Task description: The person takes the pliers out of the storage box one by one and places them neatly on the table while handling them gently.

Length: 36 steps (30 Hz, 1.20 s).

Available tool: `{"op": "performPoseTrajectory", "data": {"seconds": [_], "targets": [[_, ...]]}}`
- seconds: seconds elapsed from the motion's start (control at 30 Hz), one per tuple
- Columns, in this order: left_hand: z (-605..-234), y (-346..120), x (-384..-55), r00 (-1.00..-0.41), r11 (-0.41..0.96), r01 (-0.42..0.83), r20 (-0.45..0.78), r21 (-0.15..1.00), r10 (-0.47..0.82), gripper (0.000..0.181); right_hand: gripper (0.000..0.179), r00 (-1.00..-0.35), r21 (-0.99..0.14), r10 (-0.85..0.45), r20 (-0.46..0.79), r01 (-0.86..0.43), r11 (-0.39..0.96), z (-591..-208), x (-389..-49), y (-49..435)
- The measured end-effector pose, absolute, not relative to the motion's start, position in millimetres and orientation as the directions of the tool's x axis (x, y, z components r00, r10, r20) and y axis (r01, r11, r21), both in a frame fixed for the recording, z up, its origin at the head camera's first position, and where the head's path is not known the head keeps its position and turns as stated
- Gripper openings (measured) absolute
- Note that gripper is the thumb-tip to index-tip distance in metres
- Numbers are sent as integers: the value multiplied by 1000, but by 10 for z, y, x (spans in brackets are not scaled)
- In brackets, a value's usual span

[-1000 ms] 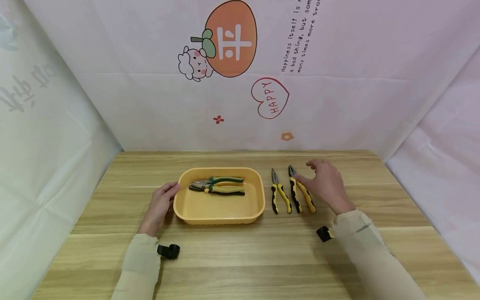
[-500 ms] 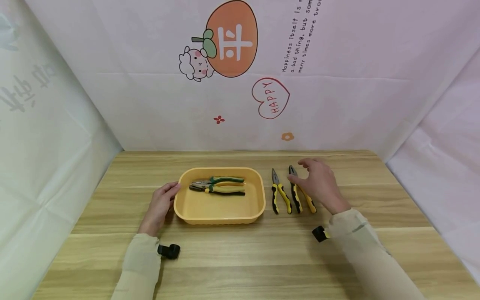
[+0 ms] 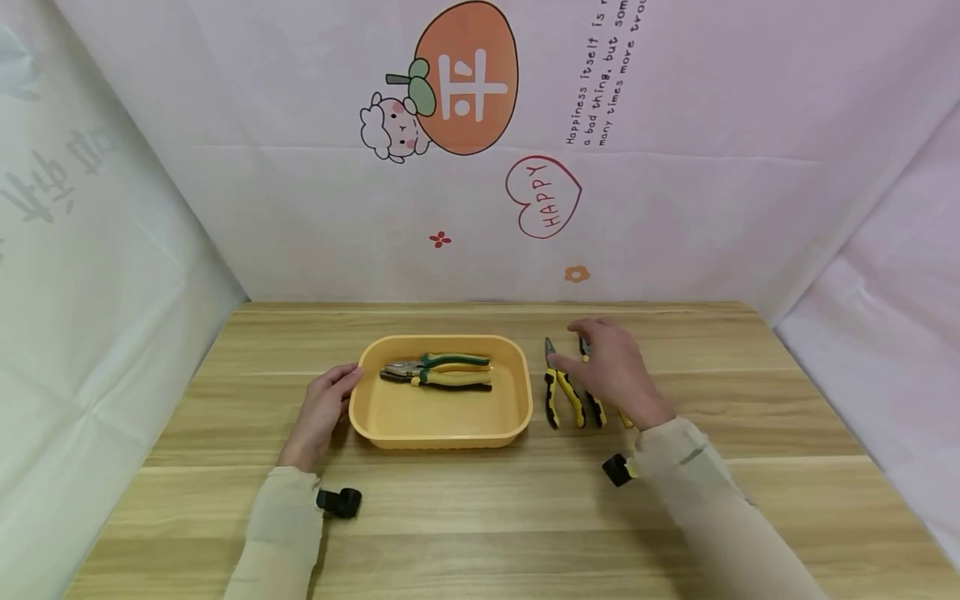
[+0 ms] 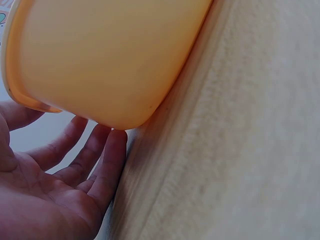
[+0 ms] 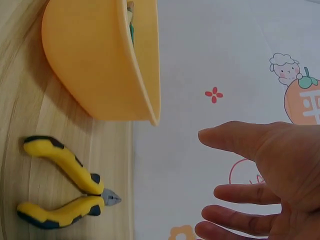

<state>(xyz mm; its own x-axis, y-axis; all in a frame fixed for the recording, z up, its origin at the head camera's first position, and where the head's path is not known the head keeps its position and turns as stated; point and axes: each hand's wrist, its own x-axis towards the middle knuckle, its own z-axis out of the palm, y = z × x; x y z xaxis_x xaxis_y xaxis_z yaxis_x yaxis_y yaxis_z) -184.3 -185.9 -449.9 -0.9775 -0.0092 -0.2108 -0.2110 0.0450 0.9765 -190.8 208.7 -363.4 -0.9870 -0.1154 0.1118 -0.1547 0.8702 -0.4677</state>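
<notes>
My left hand [image 3: 321, 417] touches the left end of a yellow plastic basin [image 3: 442, 438], its fingertips against the outer wall in the left wrist view. Two pairs of combination pliers [image 3: 453, 380] with green-and-yellow handles lie inside that basin. To its right rest long-nose pliers [image 3: 551, 379] with black-and-yellow handles, their grips spread on the table. My right hand [image 3: 611, 367] hovers over a second pair of black-and-yellow pliers [image 3: 596, 410], hiding most of it. Thumb and fingers of that hand are apart with nothing between them in the right wrist view.
A wooden table [image 3: 465, 517] carries everything. White printed cloth [image 3: 300, 208] hangs behind it and at both sides. Each wrist wears a small black camera, such as the left wrist camera [image 3: 341, 502].
My right hand has moved left, from beside the right-hand pliers to over them, close to the long-nose pliers. The left hand, the basin and all the pliers stay in place.
</notes>
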Motion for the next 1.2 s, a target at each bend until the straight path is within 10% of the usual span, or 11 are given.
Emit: {"op": "performPoseTrajectory", "data": {"seconds": [1.2], "targets": [[-4487,-1854,-1847,-977,46,-214,-213,976,-14,53,60,-940,-514,-308,145,-338,788,-3654,-1970,1223]]}}
